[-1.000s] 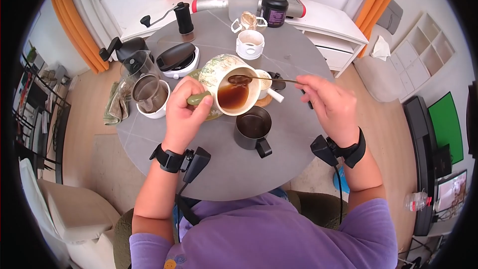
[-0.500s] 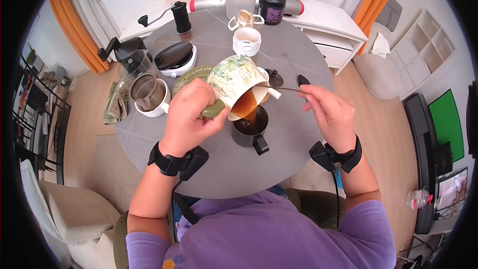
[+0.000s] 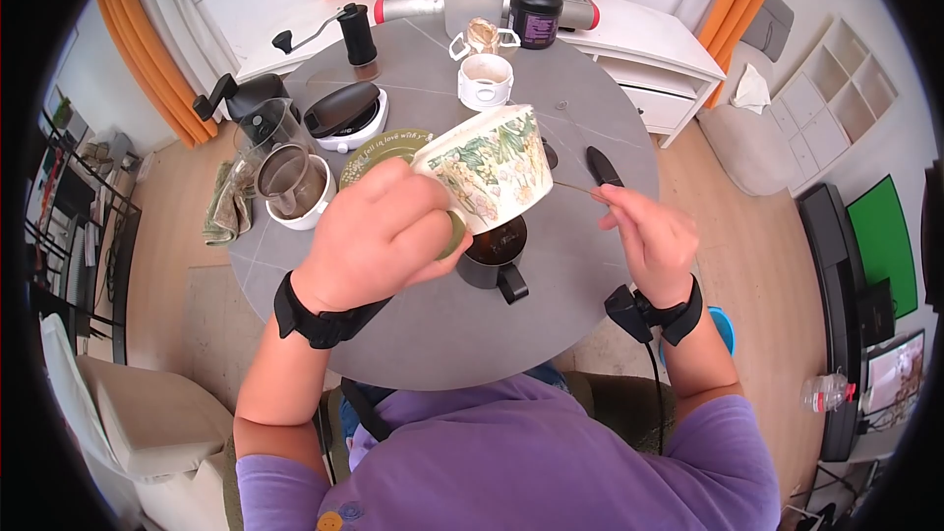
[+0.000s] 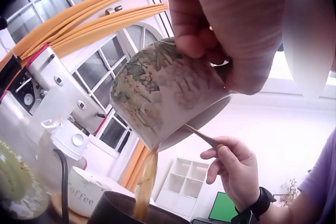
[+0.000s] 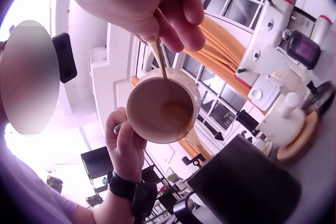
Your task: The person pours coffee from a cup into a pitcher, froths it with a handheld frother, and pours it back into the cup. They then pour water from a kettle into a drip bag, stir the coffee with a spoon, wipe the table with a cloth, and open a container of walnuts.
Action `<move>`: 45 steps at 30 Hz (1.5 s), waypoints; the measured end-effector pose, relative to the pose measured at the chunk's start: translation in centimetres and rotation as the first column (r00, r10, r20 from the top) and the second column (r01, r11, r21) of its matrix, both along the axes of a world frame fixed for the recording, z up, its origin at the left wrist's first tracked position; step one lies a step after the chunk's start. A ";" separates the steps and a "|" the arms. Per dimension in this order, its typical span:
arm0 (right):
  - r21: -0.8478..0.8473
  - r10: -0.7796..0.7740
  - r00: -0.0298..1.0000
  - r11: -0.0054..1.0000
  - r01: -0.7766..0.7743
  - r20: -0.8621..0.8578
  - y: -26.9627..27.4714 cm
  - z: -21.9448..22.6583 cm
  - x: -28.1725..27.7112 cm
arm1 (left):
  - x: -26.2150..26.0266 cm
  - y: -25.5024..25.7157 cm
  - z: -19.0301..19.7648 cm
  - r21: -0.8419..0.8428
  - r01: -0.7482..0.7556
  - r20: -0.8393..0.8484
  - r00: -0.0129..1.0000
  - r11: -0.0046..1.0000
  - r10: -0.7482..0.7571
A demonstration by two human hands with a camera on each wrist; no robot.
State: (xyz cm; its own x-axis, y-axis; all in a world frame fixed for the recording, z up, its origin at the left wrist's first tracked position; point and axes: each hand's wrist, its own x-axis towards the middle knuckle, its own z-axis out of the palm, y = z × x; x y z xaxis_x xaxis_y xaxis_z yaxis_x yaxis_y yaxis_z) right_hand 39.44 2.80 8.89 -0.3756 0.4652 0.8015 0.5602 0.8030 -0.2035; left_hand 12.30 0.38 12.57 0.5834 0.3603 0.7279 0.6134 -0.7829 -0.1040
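The left hand (image 3: 379, 236) grips the green handle (image 3: 454, 234) of a floral cup (image 3: 492, 169), tipped steeply over a dark metal mug (image 3: 479, 275). In the left wrist view a brown stream (image 4: 145, 184) runs from the cup's rim into the mug (image 4: 113, 208). The right hand (image 3: 654, 241) pinches a thin spoon handle (image 3: 578, 189) between thumb and fingers. As the right wrist view shows, the spoon (image 5: 158, 58) reaches into the cup (image 5: 157, 109), with some brown liquid against its inner wall.
A green saucer (image 3: 391, 145) lies behind the left hand. Farther back stand a white scale (image 3: 369, 130), a white dripper (image 3: 485, 84), a black jar (image 3: 536, 18) and a hand grinder (image 3: 359, 36). At left is a white cup with a strainer (image 3: 293, 182); a black utensil (image 3: 602, 166) lies at right.
The left hand has raised and turned the cup from a slight tilt to a steep one, and liquid now pours into the mug. The right hand still pinches the spoon, having moved little.
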 end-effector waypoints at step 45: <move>-0.761 0.117 0.892 0.480 -0.435 -0.436 2.1 1.9 -3.7 | -2.9 2.5 -11.1 -0.311 0.546 0.830 -0.242 0.778 0.502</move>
State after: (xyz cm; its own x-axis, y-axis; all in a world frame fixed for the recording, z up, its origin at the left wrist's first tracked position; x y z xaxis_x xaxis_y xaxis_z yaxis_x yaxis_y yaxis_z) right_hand 35.73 4.92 10.83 -0.4410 0.8763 0.1939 0.1255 0.2742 -0.9534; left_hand 9.38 2.92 1.49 -0.5282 0.8483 0.0359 -0.4924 -0.3405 0.8010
